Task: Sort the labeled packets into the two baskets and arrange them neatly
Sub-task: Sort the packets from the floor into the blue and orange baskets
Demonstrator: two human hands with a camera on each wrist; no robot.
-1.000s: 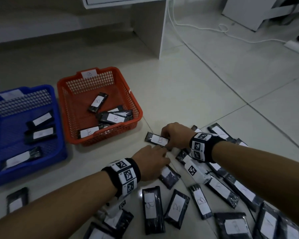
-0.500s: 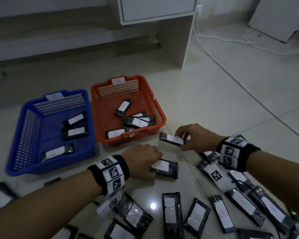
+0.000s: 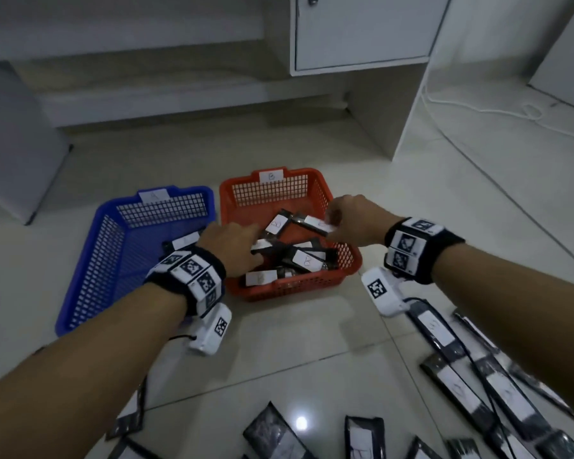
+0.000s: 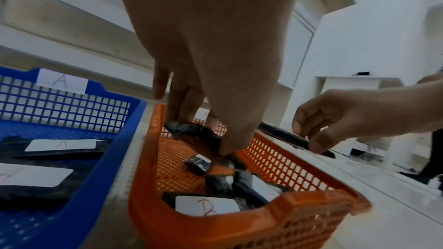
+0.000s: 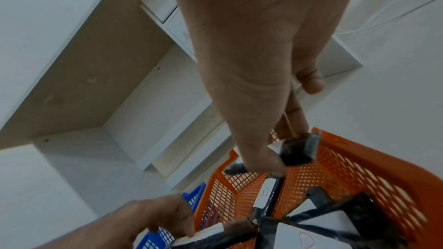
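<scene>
Loose labeled packets (image 3: pixel 444 352) lie on the tiled floor (image 3: pixel 279 342) at its near right. Beyond them, orange basket (image 3: pixel 312 286), tagged B, holds a jumble of B packets (image 3: pixel 304 260); blue basket (image 3: pixel 90 260), tagged A, just beside it on the left, holds A packets (image 4: pixel 59 144). White cabinet (image 3: pixel 362 28) stands behind. Left hand (image 3: pixel 232 246) pinches a dark packet (image 4: pixel 194 135) over the orange basket; right hand (image 3: pixel 355 223) pinches another packet (image 3: pixel 312 223) above its right rim.
</scene>
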